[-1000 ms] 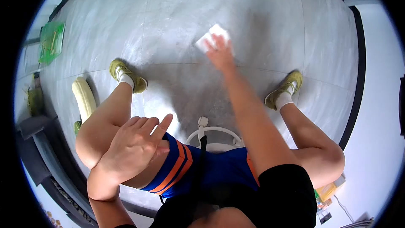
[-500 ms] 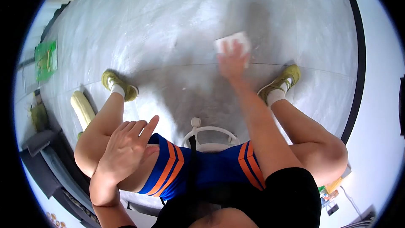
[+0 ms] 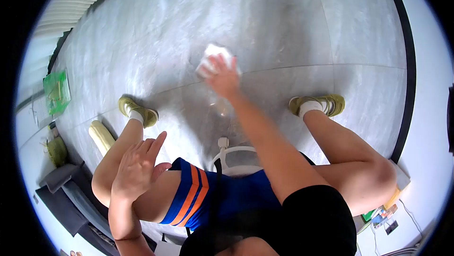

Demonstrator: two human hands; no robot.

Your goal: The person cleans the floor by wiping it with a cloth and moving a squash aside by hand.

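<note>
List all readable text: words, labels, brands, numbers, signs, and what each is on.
No readable text anywhere.
White wipe under right hand: no print seen, blurred.
Green item at far left: any print too small.
Colourful items at lower right: too small to read.

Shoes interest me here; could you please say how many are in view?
2: the left shoe, to the left of the right hand and its white cloth, and the right shoe, to their right; both stand on the floor. More could be hidden.

White cloth, streaky grey floor
</note>
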